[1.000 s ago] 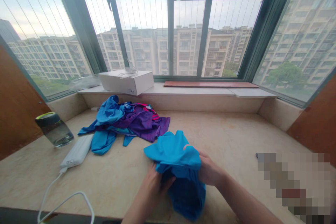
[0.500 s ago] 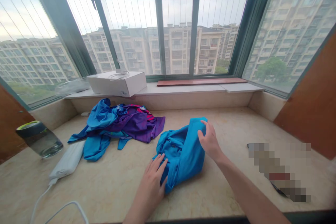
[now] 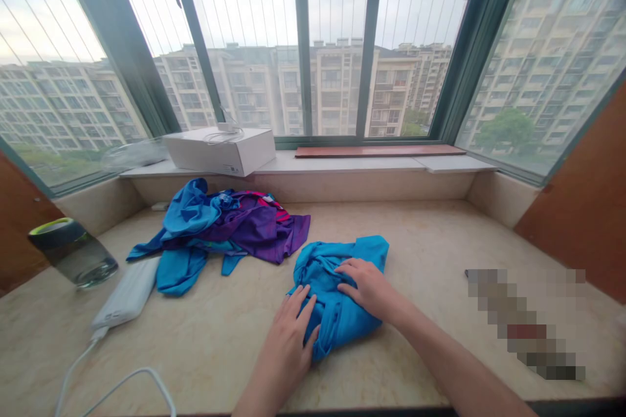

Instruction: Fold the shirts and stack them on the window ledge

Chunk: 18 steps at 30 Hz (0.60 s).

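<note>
A turquoise-blue garment (image 3: pixel 337 254) lies bunched and partly folded on the stone-look ledge, in front of me. My left hand (image 3: pixel 296 326) rests on its near left edge, fingers stretched and slightly spread. On the garment's middle lies my right hand (image 3: pixel 364 287), palm down with its fingers extended, pressing the fabric. Neither hand grips the cloth. What kind of garment it is cannot be made out. Behind it to the left sits a crumpled heap of blue and purple clothes (image 3: pixel 254 228).
At left stand a dark tumbler (image 3: pixel 73 254) and a white power bank (image 3: pixel 127 293) with a white cable (image 3: pixel 147 371). A white box (image 3: pixel 220 150) sits on the sill (image 3: pixel 342 166) below the windows. A blurred-out item (image 3: pixel 523 326) lies at right.
My right hand has moved left and down from the garment's raised right side onto its middle. That side now lies folded over and flatter. My left hand has stayed nearly still.
</note>
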{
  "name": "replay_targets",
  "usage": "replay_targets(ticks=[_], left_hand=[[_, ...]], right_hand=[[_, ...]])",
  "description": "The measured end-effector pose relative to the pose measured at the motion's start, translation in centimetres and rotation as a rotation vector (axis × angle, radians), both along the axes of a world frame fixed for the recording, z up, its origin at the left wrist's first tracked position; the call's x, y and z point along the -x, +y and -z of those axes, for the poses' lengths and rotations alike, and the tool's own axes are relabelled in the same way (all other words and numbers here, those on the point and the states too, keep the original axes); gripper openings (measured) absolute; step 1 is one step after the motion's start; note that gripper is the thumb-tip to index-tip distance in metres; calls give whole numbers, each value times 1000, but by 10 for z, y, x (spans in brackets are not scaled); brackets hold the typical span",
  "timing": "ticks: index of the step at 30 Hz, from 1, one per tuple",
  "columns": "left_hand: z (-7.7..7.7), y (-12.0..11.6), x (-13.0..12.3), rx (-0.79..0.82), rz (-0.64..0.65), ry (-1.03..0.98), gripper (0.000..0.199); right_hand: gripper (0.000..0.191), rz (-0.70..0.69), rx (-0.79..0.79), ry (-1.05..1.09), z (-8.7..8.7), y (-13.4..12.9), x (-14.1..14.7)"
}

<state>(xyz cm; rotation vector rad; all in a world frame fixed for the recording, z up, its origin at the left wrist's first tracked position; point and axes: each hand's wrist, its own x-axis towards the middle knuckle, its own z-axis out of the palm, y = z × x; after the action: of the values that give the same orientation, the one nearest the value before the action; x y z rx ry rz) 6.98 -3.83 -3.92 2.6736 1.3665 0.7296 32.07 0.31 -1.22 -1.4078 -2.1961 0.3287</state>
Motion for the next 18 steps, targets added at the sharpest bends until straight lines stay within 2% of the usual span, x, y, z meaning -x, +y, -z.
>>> replay_targets(ticks=[2,5,9,12,14,18], left_hand=[[1,-1,0,19,-4,-19,50],[1,-2,-1,46,5,-47,58],[2,-4,-2,86,-21,-109,65],[2,-4,-1,158,-63,-192,53],[0,-5,-1,201,-60,-257,38],[-14,-11,-4,235,-16,-465,21]], right_hand=[[18,24,8,33,-3,0,2],[16,7,60,240,-10,-5,7],[24,-176,304,660,-22,-17,16],[38,-374,515,862,-29,-29,22],[45,-443,612,901,-29,-36,24],[49,-385,686,950,-29,-39,21]])
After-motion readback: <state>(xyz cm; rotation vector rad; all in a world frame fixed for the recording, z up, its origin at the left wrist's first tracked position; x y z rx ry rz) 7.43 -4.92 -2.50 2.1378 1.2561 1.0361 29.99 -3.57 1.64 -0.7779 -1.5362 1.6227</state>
